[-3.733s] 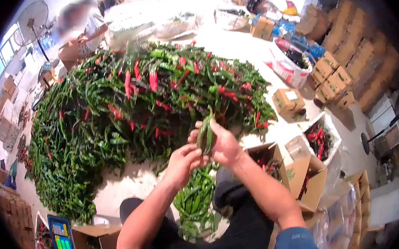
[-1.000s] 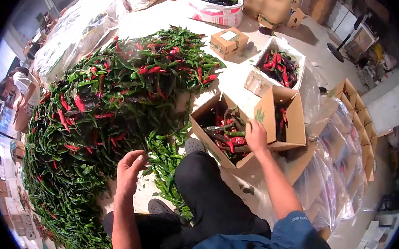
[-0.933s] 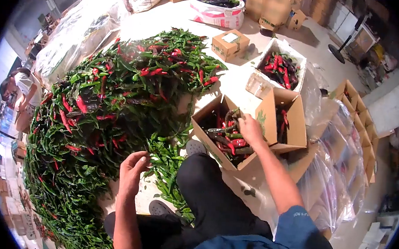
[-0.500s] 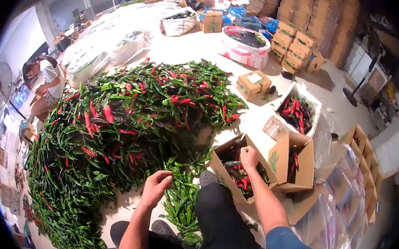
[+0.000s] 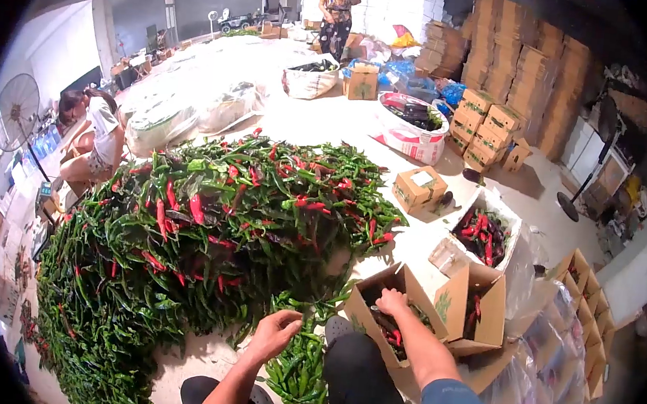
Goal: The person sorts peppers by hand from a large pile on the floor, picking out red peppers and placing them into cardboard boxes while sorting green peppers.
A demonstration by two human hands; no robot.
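Over the edge of the big heap of green and red chili peppers, my left hand hovers with its fingers curled together. Anything inside them is too small or hidden to make out. Below and beside it lies a small pile of green chili peppers on the floor, between my feet. My right hand is at the mouth of an open cardboard box, its fingers bent in and mostly hidden from me. Red and dark peppers lie in that box beneath the hand.
Beside the box stand another open carton and a white foam box of red peppers. A closed carton sits beyond. Plastic-covered boxes are at right. One person sits left of the heap; another stands far back.
The view has tilted up, showing more of the standing person. My right hand has gone from a raised fist to lower at the box's mouth. My left hand stays curled near the small pile.
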